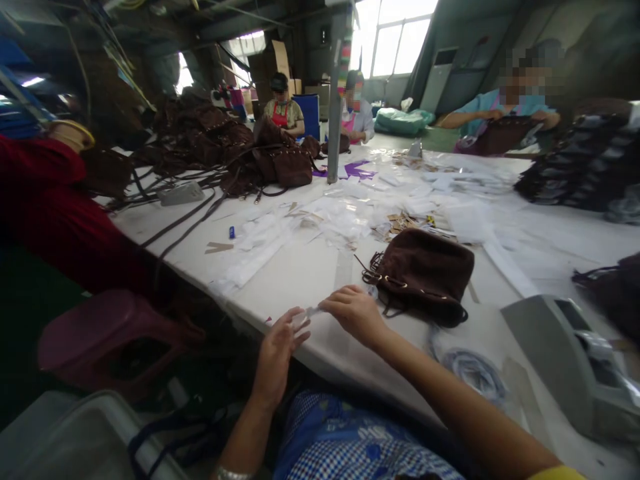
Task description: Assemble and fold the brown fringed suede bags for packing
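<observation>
Table (300, 273) edge, I am watching left hand (276, 350) and right hand (353, 313) each pinching shut on what seems a clear strip (311, 311), brown bag (425, 273) lying beside.

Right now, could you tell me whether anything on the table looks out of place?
Nothing damaged, but clear plastic sleeves and card tags lie scattered across the table, straps trail over its edge, and the brown bag beside the right hand lies slumped.
</observation>
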The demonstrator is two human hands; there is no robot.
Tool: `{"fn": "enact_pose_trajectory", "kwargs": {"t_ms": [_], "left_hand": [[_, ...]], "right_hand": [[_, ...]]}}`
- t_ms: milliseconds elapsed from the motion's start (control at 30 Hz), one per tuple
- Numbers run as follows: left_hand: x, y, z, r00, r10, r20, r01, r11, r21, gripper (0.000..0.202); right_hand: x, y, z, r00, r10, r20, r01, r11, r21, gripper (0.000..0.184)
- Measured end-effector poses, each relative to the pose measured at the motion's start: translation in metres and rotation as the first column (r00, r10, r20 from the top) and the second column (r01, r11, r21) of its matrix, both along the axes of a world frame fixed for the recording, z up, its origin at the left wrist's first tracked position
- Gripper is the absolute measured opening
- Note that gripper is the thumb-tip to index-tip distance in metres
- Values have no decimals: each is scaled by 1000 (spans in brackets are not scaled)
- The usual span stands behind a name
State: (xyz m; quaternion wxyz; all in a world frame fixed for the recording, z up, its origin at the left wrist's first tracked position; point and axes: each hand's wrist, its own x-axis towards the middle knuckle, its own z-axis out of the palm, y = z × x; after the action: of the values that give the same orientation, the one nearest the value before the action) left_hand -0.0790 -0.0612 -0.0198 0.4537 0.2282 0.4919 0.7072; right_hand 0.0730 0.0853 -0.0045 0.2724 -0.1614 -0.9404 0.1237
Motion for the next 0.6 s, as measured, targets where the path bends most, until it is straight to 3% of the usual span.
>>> {"fn": "enact_pose_trajectory", "kwargs": {"t_ms": [100, 233, 367, 467, 533, 600], "left_hand": [[3, -18, -10, 985, -2, 175, 25, 991, -130, 46], [7, -25, -25, 972, -15, 236, 90, 946, -311, 36], [19, -27, -29, 921, -63, 384, 193, 931, -310, 41], [29, -29, -29, 874, -100, 476, 247, 934, -257, 47], [36, -28, -29, 847, -138, 513, 280, 937, -211, 49], [42, -27, -28, 837, -177, 518, 301, 939, -166, 46]], "right_hand": [[7, -14, -16, 1000, 23, -12, -23, 999, 44, 23], [20, -31, -33, 999, 24, -24, -22, 998, 55, 28], [47, -55, -32, 968, -211, -137, 206, 977, -47, 37], [66, -76, -22, 882, -423, -207, 336, 873, -354, 23], [71, -88, -15, 888, -440, -134, 294, 766, -571, 14], [69, -96, -10, 921, -384, -62, 230, 667, -708, 14]]}}
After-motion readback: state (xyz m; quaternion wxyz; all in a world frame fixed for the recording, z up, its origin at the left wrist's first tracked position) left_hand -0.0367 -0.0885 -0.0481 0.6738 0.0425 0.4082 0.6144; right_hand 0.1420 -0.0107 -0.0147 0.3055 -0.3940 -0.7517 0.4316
